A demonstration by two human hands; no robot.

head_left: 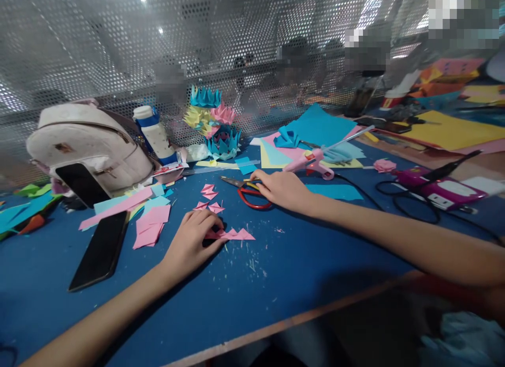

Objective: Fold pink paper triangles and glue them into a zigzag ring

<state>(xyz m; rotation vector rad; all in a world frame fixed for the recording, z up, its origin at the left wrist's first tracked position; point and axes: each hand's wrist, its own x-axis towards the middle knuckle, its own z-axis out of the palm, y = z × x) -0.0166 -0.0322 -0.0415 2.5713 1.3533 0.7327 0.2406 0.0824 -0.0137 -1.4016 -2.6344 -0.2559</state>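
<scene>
Both bare forearms reach in from the lower left and the right, the left hand (197, 233) palm-down with fingers curled and thumb below them near the table's middle, the right hand (284, 188) farther from the table's near edge, its fingers bent and pointing left.

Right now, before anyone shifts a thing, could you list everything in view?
Backpack: one, pale, back left
Phones: two, black, left
Bottle: one, white and blue, beside backpack
Stacked paper flowers: several, blue, yellow, pink, back centre
Loose paper: many, mixed colours, around the table
Folded pieces: three, pink, beyond left hand
Folded strip: one, pink, at left hand
Scissors: red-handled, by right hand; count unclear
Glue gun: one, pink, beyond right forearm
Rosette: one, pink, right
Table: one, blue, underneath
Background: blurred, uncountable
Hands: two, bare; left, right
</scene>
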